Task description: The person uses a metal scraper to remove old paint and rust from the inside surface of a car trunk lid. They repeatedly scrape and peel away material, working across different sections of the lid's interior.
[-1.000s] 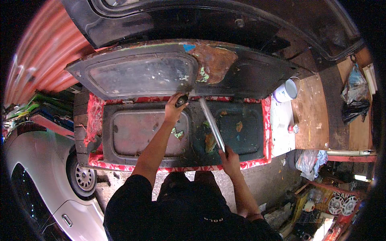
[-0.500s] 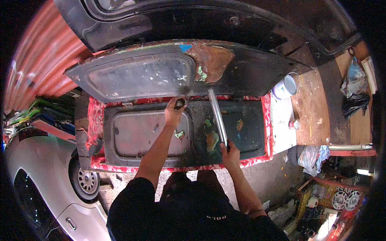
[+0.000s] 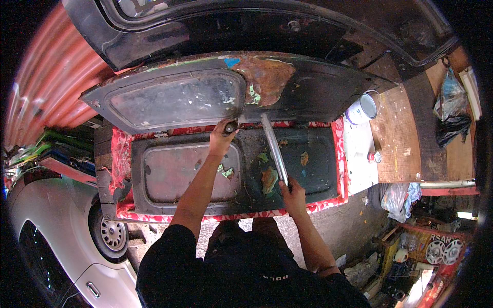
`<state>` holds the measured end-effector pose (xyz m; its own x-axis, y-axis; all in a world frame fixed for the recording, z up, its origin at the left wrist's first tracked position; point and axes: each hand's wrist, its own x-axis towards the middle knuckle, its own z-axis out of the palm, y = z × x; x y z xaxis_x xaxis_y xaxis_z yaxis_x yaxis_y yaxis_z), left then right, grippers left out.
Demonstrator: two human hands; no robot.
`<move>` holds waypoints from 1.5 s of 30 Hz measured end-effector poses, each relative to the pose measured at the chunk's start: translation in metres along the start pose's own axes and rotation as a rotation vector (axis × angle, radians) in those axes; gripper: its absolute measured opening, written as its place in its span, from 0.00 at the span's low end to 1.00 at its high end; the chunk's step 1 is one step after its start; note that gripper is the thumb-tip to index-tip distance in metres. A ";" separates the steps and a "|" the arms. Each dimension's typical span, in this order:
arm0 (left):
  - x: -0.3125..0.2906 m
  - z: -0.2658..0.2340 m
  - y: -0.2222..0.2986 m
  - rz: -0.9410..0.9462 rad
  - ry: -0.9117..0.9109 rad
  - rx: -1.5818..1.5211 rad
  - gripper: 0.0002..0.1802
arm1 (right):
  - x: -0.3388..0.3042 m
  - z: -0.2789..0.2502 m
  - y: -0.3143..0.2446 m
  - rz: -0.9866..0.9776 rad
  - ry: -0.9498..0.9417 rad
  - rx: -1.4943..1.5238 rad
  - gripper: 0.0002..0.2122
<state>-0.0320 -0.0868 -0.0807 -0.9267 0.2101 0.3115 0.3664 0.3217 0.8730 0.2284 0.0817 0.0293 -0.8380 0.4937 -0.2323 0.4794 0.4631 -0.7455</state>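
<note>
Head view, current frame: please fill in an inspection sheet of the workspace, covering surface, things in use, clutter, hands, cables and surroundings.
Surface: dark flat panel, red-and-white cloth showing around its edges.
Things in use: metal tube, far end near the foot of the leaning panel; short dark object, kind unclear.
Clutter: loose-looking scraps on the flat panel; white bucket and small can to the right.
Hands: left hand grips the dark object; right hand grips the tube's near end.
Cables: nothing seen clearly.
Surroundings: silver car and reddish corrugated sheet at left; hanging plastic bags at right.
</note>
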 end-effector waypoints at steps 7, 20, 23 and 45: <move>0.005 0.006 -0.002 -0.142 -0.089 -0.135 0.26 | 0.003 0.015 -0.029 -0.275 0.073 -0.098 0.19; -0.063 -0.009 -0.016 -0.201 0.046 -0.027 0.25 | -0.016 -0.002 0.037 -0.121 0.190 0.074 0.17; -0.094 -0.019 -0.001 -0.302 -0.021 -0.163 0.26 | -0.025 -0.018 0.051 0.043 0.066 0.086 0.17; -0.162 0.048 0.045 -0.039 -0.451 0.459 0.29 | 0.042 -0.084 0.193 -0.091 -0.143 -0.271 0.18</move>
<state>0.1387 -0.0615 -0.1097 -0.8507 0.5256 0.0069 0.4240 0.6785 0.5999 0.3076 0.2535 -0.0717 -0.8994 0.3419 -0.2724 0.4370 0.6890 -0.5782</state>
